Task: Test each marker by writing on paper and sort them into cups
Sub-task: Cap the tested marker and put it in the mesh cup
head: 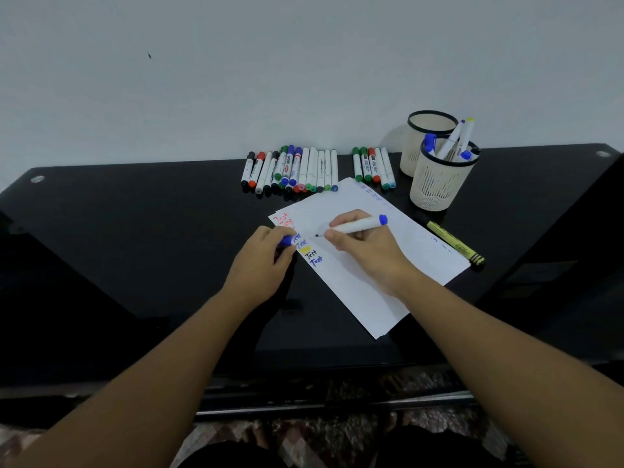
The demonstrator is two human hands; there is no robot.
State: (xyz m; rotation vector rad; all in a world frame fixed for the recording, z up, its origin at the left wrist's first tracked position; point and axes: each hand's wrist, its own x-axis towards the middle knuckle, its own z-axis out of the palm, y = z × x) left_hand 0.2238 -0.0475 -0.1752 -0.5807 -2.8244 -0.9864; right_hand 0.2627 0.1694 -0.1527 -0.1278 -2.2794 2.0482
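Observation:
My right hand (363, 243) grips an uncapped white marker with a blue end (358, 225), its tip touching the white paper (371, 288). My left hand (266, 255) holds the blue cap (286, 241) at the paper's left edge, beside several written "Test" words. Two beige mesh cups stand at the back right: the near cup (439, 185) holds several markers, the far cup (427, 130) shows none. A large row of markers (290, 170) and a smaller group of markers (373, 167) lie behind the paper.
A yellow highlighter (454, 243) lies on the black glossy table (135, 231) just right of the paper. A white wall rises behind the table. Patterned carpet shows below the table's front edge.

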